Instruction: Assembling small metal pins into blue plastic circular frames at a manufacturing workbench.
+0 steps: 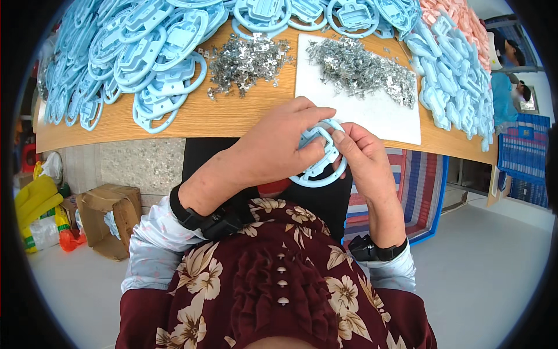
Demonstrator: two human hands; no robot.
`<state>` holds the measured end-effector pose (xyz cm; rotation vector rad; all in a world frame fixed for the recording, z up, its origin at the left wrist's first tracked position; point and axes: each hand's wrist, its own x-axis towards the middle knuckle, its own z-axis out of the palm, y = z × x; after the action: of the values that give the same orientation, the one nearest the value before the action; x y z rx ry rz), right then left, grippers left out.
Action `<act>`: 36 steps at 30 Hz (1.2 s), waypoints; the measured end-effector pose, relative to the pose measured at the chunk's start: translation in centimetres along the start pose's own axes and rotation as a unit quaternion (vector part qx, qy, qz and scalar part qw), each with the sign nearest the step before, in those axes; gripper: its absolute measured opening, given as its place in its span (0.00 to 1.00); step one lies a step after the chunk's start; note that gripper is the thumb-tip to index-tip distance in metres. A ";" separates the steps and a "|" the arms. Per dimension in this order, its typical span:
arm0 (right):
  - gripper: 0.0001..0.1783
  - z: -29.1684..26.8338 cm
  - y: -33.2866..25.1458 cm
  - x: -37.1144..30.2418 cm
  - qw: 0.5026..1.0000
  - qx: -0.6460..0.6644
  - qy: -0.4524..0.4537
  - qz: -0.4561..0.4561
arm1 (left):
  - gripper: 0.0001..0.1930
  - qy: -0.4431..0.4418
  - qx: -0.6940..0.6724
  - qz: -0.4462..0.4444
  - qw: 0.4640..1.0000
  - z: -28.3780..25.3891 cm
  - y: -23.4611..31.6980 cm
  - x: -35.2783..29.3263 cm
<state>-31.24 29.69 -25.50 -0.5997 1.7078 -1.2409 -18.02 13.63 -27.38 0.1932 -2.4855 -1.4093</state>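
Just off the table's near edge, I hold a light blue plastic steering-wheel-shaped part (326,158) in both hands. My left hand (270,142) is closed around its left side, with the thumb on the hub. On the right rim, my right hand (366,160) pinches the part between thumb and fingers. Whether a small metal piece is also in those fingers, I cannot tell. Beyond my hands, one heap of small silvery metal clips (249,65) lies on the wood, and another heap of metal clips (363,72) rests on a white sheet (354,119).
More blue wheel-shaped parts (154,52) are piled at the far left. At the right are a pile of blue plastic pieces (453,75) and pink pieces (459,23). Below the table (244,119) stand a striped blue-rimmed container (418,192) and a cardboard box (109,218).
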 end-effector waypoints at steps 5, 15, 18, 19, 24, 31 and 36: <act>0.16 0.4 0.5 -0.2 0.984 0.177 0.000 -0.023 | 0.20 0.022 -0.192 -0.065 0.979 1.1 -0.3 -0.3; 0.14 0.8 3.0 0.1 0.951 -0.110 0.075 -0.280 | 0.12 -0.143 -0.588 -0.341 0.719 0.6 0.9 -1.6; 0.12 0.9 1.5 -0.2 0.970 -0.081 0.043 -0.226 | 0.13 -0.153 -0.555 -0.363 0.733 0.3 0.7 -1.7; 0.12 0.9 1.7 -0.2 0.973 -0.079 0.031 -0.213 | 0.13 -0.157 -0.539 -0.355 0.748 0.4 0.3 -1.9; 0.11 1.3 2.0 0.2 0.982 -0.053 0.005 -0.179 | 0.14 -0.145 -0.478 -0.300 0.813 -0.7 0.0 -2.3; 0.09 2.4 0.7 1.1 0.983 -0.006 -0.068 -0.170 | 0.20 -0.120 -0.674 -0.294 0.667 -1.3 -1.3 -3.8; 0.10 2.2 -0.1 1.4 0.987 0.046 -0.086 -0.130 | 0.21 -0.146 -0.813 -0.194 0.530 0.2 -3.3 -3.6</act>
<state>-29.96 27.55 -26.13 -0.8696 1.4545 -1.3979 -14.68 12.96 -30.92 0.0602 -0.2233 -3.3181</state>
